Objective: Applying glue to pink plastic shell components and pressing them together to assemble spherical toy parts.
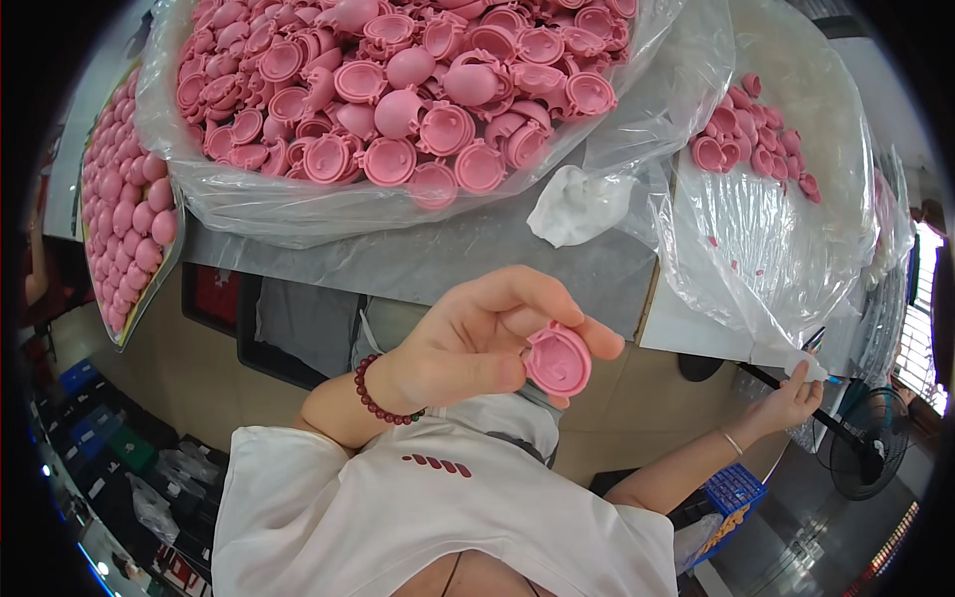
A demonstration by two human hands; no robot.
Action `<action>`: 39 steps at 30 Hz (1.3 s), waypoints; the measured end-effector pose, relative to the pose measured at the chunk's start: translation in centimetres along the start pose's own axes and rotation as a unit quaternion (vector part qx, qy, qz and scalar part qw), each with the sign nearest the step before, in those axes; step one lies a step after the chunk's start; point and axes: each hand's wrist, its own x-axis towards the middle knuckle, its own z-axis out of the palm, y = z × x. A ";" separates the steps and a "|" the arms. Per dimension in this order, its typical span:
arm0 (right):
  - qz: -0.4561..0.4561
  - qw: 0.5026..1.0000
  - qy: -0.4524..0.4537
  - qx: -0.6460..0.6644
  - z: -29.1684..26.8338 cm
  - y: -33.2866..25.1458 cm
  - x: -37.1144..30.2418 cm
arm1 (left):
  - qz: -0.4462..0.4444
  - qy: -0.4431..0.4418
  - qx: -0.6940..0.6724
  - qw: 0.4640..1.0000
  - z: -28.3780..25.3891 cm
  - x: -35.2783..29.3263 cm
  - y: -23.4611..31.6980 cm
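My left hand (463, 343) is raised over the near edge of the table. Its thumb and fingers pinch a round pink plastic shell (559, 360), hollow side showing, with a rim and a small tab. Far off to the right, my right hand (786, 406) has its fingers closed on a small crumpled white piece (808, 366), perhaps tissue or cloth, at the table's edge. Beyond my left hand, a large heap of similar pink shells (398, 111) fills a clear plastic bag (298, 221).
A white crumpled cloth (579, 206) lies on the grey tabletop (398, 267). At the right, a smaller pile of pink pieces (761, 139) rests on clear plastic sheeting (796, 239). A tray of pink rounded pieces (129, 214) stands left. A black fan (870, 453) is beside my right arm.
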 end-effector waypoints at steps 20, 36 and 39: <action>-0.243 0.963 0.071 -0.090 3.2 -3.1 2.8 | 0.048 0.093 0.236 0.966 0.7 -0.4 -0.4; 0.011 0.802 -0.593 -0.070 12.6 -5.5 3.7 | 0.017 0.049 0.146 0.988 0.3 -1.5 0.8; -0.066 0.857 -0.498 -0.115 11.7 -7.2 1.4 | -0.003 0.050 0.143 0.988 0.2 -1.0 1.0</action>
